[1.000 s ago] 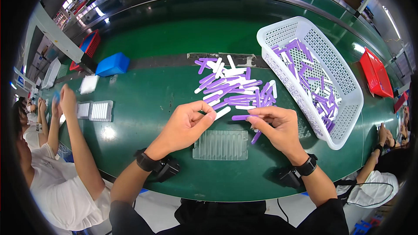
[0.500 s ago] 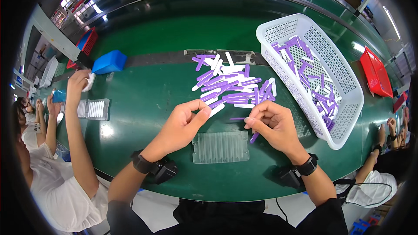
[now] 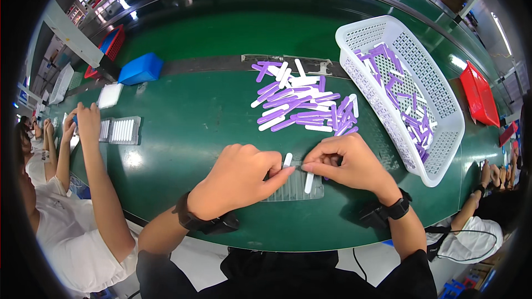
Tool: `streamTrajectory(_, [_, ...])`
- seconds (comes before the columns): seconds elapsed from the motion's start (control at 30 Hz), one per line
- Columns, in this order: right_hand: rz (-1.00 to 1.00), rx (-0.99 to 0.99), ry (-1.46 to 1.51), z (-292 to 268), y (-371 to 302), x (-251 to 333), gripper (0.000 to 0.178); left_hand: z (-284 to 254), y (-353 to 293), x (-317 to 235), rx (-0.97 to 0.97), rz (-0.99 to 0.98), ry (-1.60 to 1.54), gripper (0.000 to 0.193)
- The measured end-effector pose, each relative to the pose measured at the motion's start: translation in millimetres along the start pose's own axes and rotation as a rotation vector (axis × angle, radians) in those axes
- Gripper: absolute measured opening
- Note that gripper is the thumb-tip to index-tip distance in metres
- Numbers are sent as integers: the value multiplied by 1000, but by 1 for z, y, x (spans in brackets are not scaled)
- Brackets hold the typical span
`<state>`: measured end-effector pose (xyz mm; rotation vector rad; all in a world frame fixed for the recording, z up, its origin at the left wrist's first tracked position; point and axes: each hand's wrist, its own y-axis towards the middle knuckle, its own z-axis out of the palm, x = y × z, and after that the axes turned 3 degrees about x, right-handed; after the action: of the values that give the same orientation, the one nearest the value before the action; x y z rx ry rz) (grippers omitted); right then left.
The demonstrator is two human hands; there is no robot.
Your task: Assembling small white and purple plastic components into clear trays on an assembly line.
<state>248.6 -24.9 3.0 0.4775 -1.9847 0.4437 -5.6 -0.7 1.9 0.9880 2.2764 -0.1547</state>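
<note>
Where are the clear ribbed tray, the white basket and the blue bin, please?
Clear ribbed tray (image 3: 293, 190): head view, on its bare ribs.
White basket (image 3: 421, 69): head view, on its perforated right-hand wall.
Blue bin (image 3: 139, 70): head view, on the middle of its side.

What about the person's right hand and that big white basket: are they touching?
Apart. The head view shows it plainly: a strip of green table lies between the right hand and the white basket.
</note>
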Motion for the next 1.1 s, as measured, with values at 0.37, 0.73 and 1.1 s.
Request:
streamTrajectory(0.37, [-344, -44, -534, 2, -22, 12, 27, -16, -19, -13, 295, 212, 337, 54])
streamTrajectory(0.73, [-347, -2, -751, 8, -27, 19, 40, -4, -32, -24, 380, 151, 376, 65])
streamTrajectory(1.1, [-440, -32, -812, 18, -28, 17, 26, -9, -36, -39, 367, 336, 594, 48])
